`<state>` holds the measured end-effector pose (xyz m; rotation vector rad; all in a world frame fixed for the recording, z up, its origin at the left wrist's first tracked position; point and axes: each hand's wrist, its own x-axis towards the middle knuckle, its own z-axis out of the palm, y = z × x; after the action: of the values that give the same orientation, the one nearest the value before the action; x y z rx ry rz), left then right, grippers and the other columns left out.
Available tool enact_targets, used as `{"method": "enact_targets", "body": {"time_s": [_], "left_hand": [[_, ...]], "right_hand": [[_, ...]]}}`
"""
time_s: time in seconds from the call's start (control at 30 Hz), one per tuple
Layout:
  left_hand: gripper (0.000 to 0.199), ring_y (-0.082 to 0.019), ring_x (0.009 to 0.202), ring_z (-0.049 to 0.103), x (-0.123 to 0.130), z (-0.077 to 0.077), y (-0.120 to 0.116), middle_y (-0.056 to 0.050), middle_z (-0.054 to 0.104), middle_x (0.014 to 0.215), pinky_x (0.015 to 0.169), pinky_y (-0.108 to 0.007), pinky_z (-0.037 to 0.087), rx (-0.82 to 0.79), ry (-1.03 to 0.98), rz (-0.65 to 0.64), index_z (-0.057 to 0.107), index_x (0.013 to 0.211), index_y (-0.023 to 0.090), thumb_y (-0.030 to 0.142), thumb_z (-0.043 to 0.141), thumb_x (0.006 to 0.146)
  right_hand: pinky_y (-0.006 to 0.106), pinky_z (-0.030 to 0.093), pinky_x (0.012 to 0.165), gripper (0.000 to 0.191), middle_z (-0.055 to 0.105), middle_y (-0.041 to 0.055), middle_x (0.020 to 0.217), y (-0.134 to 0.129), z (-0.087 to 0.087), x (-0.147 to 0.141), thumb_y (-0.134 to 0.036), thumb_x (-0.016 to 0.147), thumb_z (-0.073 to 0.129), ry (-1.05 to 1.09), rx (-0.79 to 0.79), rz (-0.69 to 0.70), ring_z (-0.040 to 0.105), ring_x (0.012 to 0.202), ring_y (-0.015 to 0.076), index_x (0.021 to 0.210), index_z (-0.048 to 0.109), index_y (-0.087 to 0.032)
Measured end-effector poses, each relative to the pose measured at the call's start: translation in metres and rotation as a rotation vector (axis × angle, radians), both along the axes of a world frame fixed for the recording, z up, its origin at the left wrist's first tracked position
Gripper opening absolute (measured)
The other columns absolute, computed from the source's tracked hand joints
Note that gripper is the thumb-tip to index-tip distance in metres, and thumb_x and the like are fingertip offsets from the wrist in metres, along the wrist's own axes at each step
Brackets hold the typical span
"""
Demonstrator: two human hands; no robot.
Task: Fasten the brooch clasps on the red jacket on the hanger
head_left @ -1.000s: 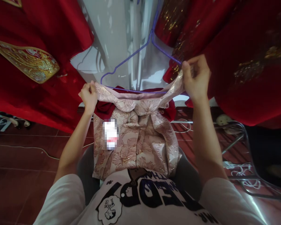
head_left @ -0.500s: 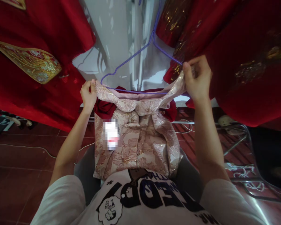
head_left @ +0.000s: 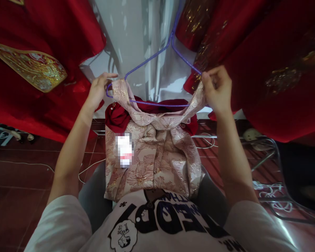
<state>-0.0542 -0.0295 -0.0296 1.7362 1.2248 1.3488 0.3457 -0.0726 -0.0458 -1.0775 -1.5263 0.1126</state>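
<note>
A pink-and-gold floral brocade dress point(head_left: 141, 171) lies against my lap, its bodice raised on a purple hanger point(head_left: 147, 64). The left strap now loops over the hanger's left arm. At that end is my left hand point(head_left: 98, 91), its fingers curled at the hanger's tip and the index finger stretched along above the strap. My right hand point(head_left: 219, 87) pinches the right strap between thumb and fingers, close against the hanger's right arm; the hanger's right tip is hidden behind it. Dark red cloth point(head_left: 117, 116) shows at both sides of the bodice. A blurred white tag point(head_left: 124, 150) rests on the dress front.
Red garments with gold embroidery point(head_left: 42, 66) hang on the left, and more red garments point(head_left: 252, 77) on the right. A metal-framed chair point(head_left: 278, 168) stands at right. White cables point(head_left: 275, 197) lie on the red tiled floor point(head_left: 23, 182).
The left strap has gone over the hanger's left end. My left hand has let go of the strap and moved up to the hanger tip. My right hand has shifted slightly inward.
</note>
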Motion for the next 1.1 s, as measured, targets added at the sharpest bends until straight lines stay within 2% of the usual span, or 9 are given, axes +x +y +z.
{"method": "enact_targets", "body": {"time_s": [0.1, 0.23, 0.43, 0.57, 0.7, 0.83, 0.97, 1.03, 1.1], "left_hand": [[0.024, -0.02, 0.087, 0.069, -0.019, -0.022, -0.001, -0.004, 0.068, 0.081, 0.083, -0.038, 0.057, -0.061, 0.054, 0.102, 0.059, 0.086, 0.022, 0.043, 0.07, 0.087], [0.029, -0.022, 0.088, 0.07, -0.03, -0.047, -0.017, -0.007, 0.071, 0.089, 0.088, -0.037, 0.057, -0.111, 0.393, -0.058, 0.061, 0.086, 0.019, 0.027, 0.082, 0.066], [0.014, -0.02, 0.081, 0.07, -0.035, -0.05, -0.029, -0.005, 0.075, 0.089, 0.084, -0.032, 0.054, 0.02, 0.603, -0.039, 0.07, 0.085, 0.019, 0.025, 0.062, 0.076], [0.024, -0.019, 0.075, 0.063, -0.041, -0.045, -0.014, -0.004, 0.071, 0.076, 0.072, -0.03, 0.05, -0.075, 0.497, 0.0, 0.068, 0.078, 0.019, 0.042, 0.062, 0.083], [0.056, -0.012, 0.066, 0.046, -0.046, -0.029, 0.008, 0.002, 0.053, 0.062, 0.063, -0.028, 0.04, -0.081, 0.345, 0.136, 0.058, 0.068, 0.021, 0.075, 0.065, 0.078], [0.073, -0.008, 0.066, 0.033, -0.031, 0.01, 0.014, 0.004, 0.04, 0.061, 0.061, -0.027, 0.031, 0.055, 0.271, 0.28, 0.051, 0.067, 0.02, 0.092, 0.059, 0.071], [0.047, -0.008, 0.064, 0.031, 0.021, 0.051, -0.01, 0.004, 0.036, 0.067, 0.066, -0.029, 0.034, 0.253, 0.332, 0.284, 0.045, 0.07, 0.018, 0.051, 0.065, 0.097], [0.037, -0.009, 0.067, 0.037, 0.051, 0.062, -0.025, 0.003, 0.037, 0.07, 0.068, -0.028, 0.036, 0.326, 0.326, 0.212, 0.043, 0.071, 0.02, 0.028, 0.063, 0.101], [0.034, -0.012, 0.069, 0.042, 0.075, 0.064, -0.035, 0.001, 0.039, 0.07, 0.071, -0.029, 0.039, 0.364, 0.291, 0.129, 0.043, 0.072, 0.022, 0.023, 0.056, 0.103]], "right_hand": [[0.029, 0.036, 0.063, 0.038, 0.04, -0.0053, 0.066, 0.001, -0.002, 0.0, -0.059, 0.094, 0.06, 0.003, -0.009, -0.001, 0.035, 0.057, 0.0109, 0.083, 0.054, -0.023], [0.031, 0.041, 0.066, 0.037, 0.043, -0.004, 0.067, 0.002, -0.002, 0.002, -0.058, 0.094, 0.06, -0.012, -0.045, -0.027, 0.04, 0.059, 0.0124, 0.085, 0.055, -0.023], [0.03, 0.038, 0.065, 0.046, 0.041, -0.0039, 0.067, -0.003, 0.004, 0.001, -0.068, 0.092, 0.056, -0.034, -0.036, -0.039, 0.037, 0.06, 0.0122, 0.083, 0.051, -0.024], [0.031, 0.035, 0.065, 0.041, 0.043, -0.0033, 0.068, -0.004, 0.005, 0.0, -0.063, 0.092, 0.058, -0.012, -0.052, -0.029, 0.037, 0.061, 0.0128, 0.084, 0.051, -0.024], [0.03, 0.03, 0.061, 0.032, 0.042, -0.0049, 0.066, -0.005, 0.005, -0.003, -0.052, 0.092, 0.059, 0.009, -0.048, -0.01, 0.034, 0.058, 0.0113, 0.082, 0.05, -0.024], [0.029, 0.029, 0.058, 0.026, 0.044, -0.0058, 0.06, -0.021, 0.013, -0.013, -0.042, 0.088, 0.063, 0.041, -0.073, -0.068, 0.038, 0.055, 0.0097, 0.076, 0.051, -0.023], [0.028, 0.036, 0.056, 0.031, 0.06, -0.002, 0.062, -0.053, 0.027, -0.028, -0.043, 0.081, 0.072, 0.104, -0.111, -0.044, 0.051, 0.055, 0.0106, 0.068, 0.055, -0.022], [0.027, 0.036, 0.052, 0.034, 0.063, -0.0013, 0.061, -0.066, 0.034, -0.032, -0.048, 0.079, 0.076, 0.105, -0.17, -0.005, 0.053, 0.053, 0.0109, 0.067, 0.058, -0.022], [0.026, 0.035, 0.048, 0.039, 0.062, -0.0018, 0.058, -0.073, 0.042, -0.031, -0.054, 0.076, 0.08, 0.104, -0.23, 0.048, 0.051, 0.049, 0.0102, 0.066, 0.059, -0.021]]}}
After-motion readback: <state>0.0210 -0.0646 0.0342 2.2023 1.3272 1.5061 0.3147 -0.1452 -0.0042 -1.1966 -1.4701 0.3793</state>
